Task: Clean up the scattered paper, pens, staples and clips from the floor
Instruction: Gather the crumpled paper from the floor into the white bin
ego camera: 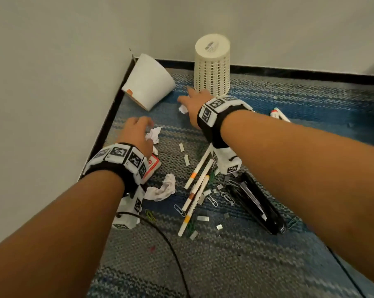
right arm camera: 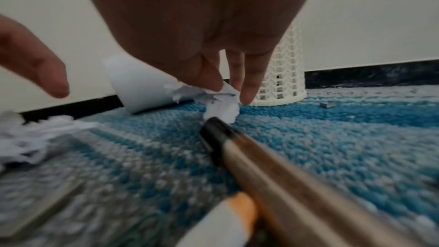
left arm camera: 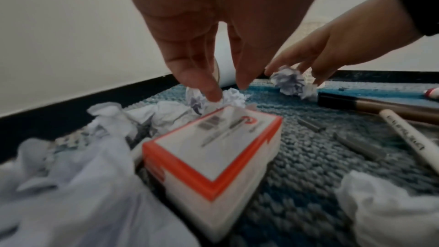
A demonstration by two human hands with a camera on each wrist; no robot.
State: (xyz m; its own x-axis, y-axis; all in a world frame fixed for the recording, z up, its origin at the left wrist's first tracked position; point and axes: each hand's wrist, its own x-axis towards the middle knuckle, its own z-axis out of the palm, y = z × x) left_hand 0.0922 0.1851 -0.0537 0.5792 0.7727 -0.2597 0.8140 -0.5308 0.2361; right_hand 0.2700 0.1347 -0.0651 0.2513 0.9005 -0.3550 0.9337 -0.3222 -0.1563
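Observation:
Scattered on the blue-grey carpet are crumpled paper balls, pens [ego camera: 198, 177], paper clips [ego camera: 212, 200] and staple strips [ego camera: 203, 218]. My left hand [ego camera: 146, 126] reaches down with straight fingers, and a fingertip [left arm camera: 213, 95] touches a crumpled paper ball [ego camera: 154, 135] [left arm camera: 231, 98] beyond a red-and-white staple box [ego camera: 151, 167] [left arm camera: 213, 149]. My right hand [ego camera: 187, 102] [right arm camera: 228, 91] pinches a second small paper ball [ego camera: 183, 109] [right arm camera: 222, 104] [left arm camera: 292, 82] between thumb and fingers, close to the carpet. A third paper ball [ego camera: 163, 188] lies by my left wrist.
A white paper cup [ego camera: 148, 81] lies tipped in the corner. A cream mesh basket [ego camera: 212, 67] stands upside down by the wall, just beyond my right hand. A black stapler [ego camera: 257, 203] lies right of the pens, a marker [ego camera: 279, 114] farther right. A black cable [ego camera: 173, 254] crosses the carpet.

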